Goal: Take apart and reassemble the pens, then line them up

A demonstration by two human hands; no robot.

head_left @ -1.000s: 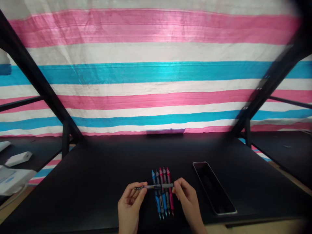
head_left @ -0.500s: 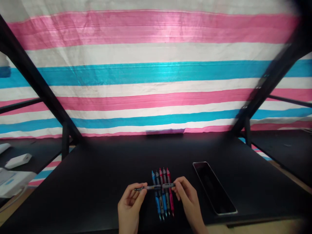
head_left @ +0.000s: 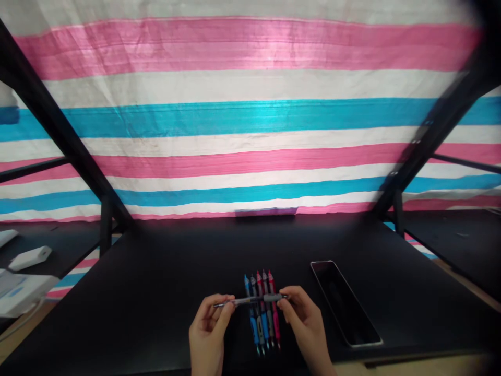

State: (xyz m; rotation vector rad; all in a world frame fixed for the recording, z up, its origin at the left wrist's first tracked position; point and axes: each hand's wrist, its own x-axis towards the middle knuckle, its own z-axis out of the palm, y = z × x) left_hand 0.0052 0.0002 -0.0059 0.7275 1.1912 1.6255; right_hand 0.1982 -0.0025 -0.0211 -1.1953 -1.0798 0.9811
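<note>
A pen (head_left: 250, 300) with a clear barrel and a grey section lies level across the air between my hands. My left hand (head_left: 209, 326) is closed, pinching the clear barrel near its dark left end. Fingers of my right hand (head_left: 305, 318) are closed on the grey section at the other end. Below the held pen, several pens lie side by side on the black table, among them a blue pen (head_left: 253, 326) at the left and a pink pen (head_left: 276, 324) at the right. The held pen covers part of their middles.
A smartphone (head_left: 346, 305) with a dark screen lies right of my right hand on the black table (head_left: 156, 292). Black frame bars (head_left: 84, 149) rise at both sides, before a striped sheet (head_left: 250, 117). White devices (head_left: 29, 292) sit at the far left.
My right hand has shifted slightly right with the grey section, and the pen's right end now reaches a little farther right. My left hand stays nearly in place.
</note>
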